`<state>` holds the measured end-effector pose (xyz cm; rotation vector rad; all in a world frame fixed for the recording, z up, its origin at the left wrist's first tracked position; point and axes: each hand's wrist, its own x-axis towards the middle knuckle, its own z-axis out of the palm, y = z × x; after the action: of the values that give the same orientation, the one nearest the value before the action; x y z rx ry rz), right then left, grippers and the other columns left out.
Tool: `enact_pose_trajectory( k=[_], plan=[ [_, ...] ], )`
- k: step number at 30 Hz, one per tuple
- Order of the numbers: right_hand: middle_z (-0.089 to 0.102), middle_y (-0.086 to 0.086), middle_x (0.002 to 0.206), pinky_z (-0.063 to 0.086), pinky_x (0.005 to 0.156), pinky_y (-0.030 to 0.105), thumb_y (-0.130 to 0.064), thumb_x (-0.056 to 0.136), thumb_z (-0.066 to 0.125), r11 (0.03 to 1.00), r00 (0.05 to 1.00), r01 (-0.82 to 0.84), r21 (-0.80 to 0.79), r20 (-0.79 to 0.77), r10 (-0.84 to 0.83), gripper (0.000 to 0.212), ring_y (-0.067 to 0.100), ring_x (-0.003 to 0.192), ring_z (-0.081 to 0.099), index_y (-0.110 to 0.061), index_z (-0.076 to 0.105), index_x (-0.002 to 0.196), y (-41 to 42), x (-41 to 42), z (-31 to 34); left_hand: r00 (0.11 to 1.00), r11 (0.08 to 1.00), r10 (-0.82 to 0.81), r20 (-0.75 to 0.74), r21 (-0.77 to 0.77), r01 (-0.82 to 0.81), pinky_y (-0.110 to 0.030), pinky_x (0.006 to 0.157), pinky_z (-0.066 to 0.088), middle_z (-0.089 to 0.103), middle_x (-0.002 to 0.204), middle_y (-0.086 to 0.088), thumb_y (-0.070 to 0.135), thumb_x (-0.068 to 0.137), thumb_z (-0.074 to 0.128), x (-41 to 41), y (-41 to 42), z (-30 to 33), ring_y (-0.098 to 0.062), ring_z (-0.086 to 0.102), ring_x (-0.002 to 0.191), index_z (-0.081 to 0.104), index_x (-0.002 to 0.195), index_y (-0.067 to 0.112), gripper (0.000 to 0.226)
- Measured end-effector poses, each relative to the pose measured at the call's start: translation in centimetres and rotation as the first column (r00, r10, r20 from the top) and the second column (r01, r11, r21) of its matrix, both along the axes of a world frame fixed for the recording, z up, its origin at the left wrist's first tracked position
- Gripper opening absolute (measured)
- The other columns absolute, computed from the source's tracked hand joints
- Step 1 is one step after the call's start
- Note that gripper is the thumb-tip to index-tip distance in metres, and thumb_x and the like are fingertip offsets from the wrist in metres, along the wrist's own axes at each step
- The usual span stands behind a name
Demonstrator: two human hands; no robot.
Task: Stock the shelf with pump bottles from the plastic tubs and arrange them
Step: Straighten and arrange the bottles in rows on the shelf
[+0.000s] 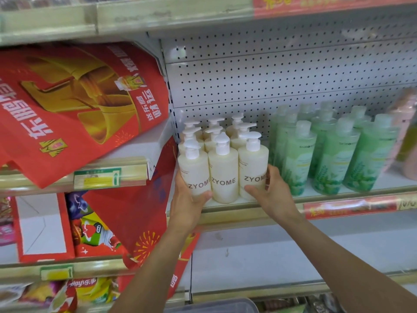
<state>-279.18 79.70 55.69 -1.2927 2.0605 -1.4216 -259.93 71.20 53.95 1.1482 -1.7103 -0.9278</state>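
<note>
Pump bottles [223, 175] of cream-coloured liquid stood upright in a tight block at the left end of the shelf [252, 205], three across the front row and more rows behind, their white pump heads pointing various ways. The front three carried the word ZYOME on their labels.

The left hand [189, 195] gripped the front-left bottle [194, 175], the thumb curled across its lower front and the palm against its left side. The right hand [269, 190] held the front-right bottle [253, 170] in the same fashion, thumb lying across the front near the base and fingers wrapped round its right flank. Between them the middle front bottle stood touching both neighbours. All three sat close to the shelf's front lip.

Just beside the block, to the right, stood a group of green bottles [334, 154] with clear caps, also upright, in several rows. A pink container [404, 132] showed at the far right edge, blurred. Behind everything ran a white pegboard back panel [270, 75].

To the left, red gift cartons [74, 105] with yellow printing leaned on the neighbouring shelves. At the bottom edge, the rim of a clear plastic tub [214, 307] was partly visible between the forearms.
</note>
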Motion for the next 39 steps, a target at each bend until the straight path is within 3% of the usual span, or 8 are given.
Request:
enact_pose_trajectory(
  k=[5,8,10,13,15,22,29,39],
  plan=[
    [0.049,-0.009,0.136,0.037,0.098,0.026,-0.030,0.073,0.083,0.993,0.993,-0.078,-0.088,0.080,0.085,0.085,0.008,0.124,0.046,-0.023,0.034,0.142,0.2,-0.6,0.7,0.991,0.996,-0.075,-0.112,0.042,0.080,-0.019,0.093,0.046,0.058,0.126,0.021,0.015,0.061,0.091,0.6,-0.5,1.3,0.008,0.057,0.111,0.027,0.141,0.039,0.106],
    [0.037,-0.011,0.148,0.035,0.104,0.026,-0.025,0.068,0.087,0.981,0.960,-0.173,-0.091,0.206,0.188,0.115,0.008,0.135,0.038,-0.025,0.011,0.155,-0.9,-1.6,2.3,0.962,0.979,-0.136,-0.235,0.118,0.167,-0.028,0.101,0.043,0.051,0.136,0.014,0.011,0.058,0.093,0.9,-2.0,2.7,-0.006,0.053,0.122,0.010,0.153,0.032,0.128],
    [0.044,-0.011,0.144,0.039,0.107,0.031,-0.022,0.066,0.089,0.968,0.928,-0.242,-0.066,0.274,0.251,0.120,0.008,0.130,0.046,-0.025,0.008,0.155,-1.5,-2.1,3.4,0.945,0.966,-0.217,-0.246,0.086,0.244,-0.039,0.103,0.046,0.057,0.134,0.008,0.018,0.050,0.095,0.8,-2.8,3.1,-0.015,0.056,0.123,0.020,0.152,0.029,0.127],
    [0.066,-0.012,0.112,0.055,0.079,0.017,-0.008,0.072,0.083,0.931,0.888,-0.350,-0.100,0.281,0.364,0.078,-0.006,0.096,0.065,-0.025,0.042,0.136,-1.9,-2.3,3.9,0.926,0.955,-0.283,-0.249,0.018,0.296,-0.045,0.099,0.051,0.060,0.133,-0.003,0.017,0.052,0.091,0.4,-3.0,2.7,-0.024,0.057,0.124,0.034,0.143,0.025,0.108],
    [0.067,-0.013,0.103,0.051,0.064,0.009,-0.001,0.075,0.078,0.921,0.879,-0.364,-0.136,0.278,0.389,0.062,-0.011,0.082,0.065,-0.031,0.049,0.121,-2.0,-2.4,3.7,0.902,0.944,-0.317,-0.292,-0.003,0.330,-0.040,0.096,0.053,0.060,0.133,-0.005,0.012,0.057,0.089,0.4,-2.8,2.8,-0.023,0.057,0.124,0.035,0.143,0.025,0.102],
    [0.062,-0.012,0.116,0.050,0.073,0.016,-0.016,0.072,0.084,0.942,0.898,-0.311,-0.126,0.284,0.335,0.074,0.001,0.105,0.060,-0.032,0.041,0.130,-1.9,-2.1,3.1,0.896,0.946,-0.316,-0.311,-0.030,0.324,-0.026,0.085,0.054,0.061,0.130,-0.006,-0.005,0.058,0.086,0.3,-2.1,3.0,-0.019,0.061,0.119,0.036,0.140,0.017,0.098],
    [0.054,-0.005,0.119,0.040,0.083,0.023,-0.009,0.074,0.079,0.995,0.985,-0.102,-0.020,0.137,0.104,0.079,0.009,0.102,0.053,-0.019,0.035,0.139,0.3,-0.6,-0.1,0.995,0.999,0.041,0.086,-0.015,-0.040,-0.040,0.104,0.046,0.050,0.131,0.010,0.023,0.048,0.091,0.8,-0.2,0.6,-0.013,0.051,0.123,0.034,0.143,0.033,0.110],
    [0.059,0.002,0.125,0.046,0.086,0.028,-0.023,0.076,0.080,0.997,0.998,-0.062,0.041,0.027,0.061,0.075,0.013,0.102,0.055,-0.014,0.038,0.138,-0.2,-0.8,-0.4,0.995,0.998,0.050,0.085,-0.041,-0.046,-0.043,0.104,0.045,0.056,0.135,0.007,0.015,0.066,0.085,1.2,-0.4,0.0,-0.012,0.053,0.123,0.034,0.143,0.030,0.094]
  ],
)
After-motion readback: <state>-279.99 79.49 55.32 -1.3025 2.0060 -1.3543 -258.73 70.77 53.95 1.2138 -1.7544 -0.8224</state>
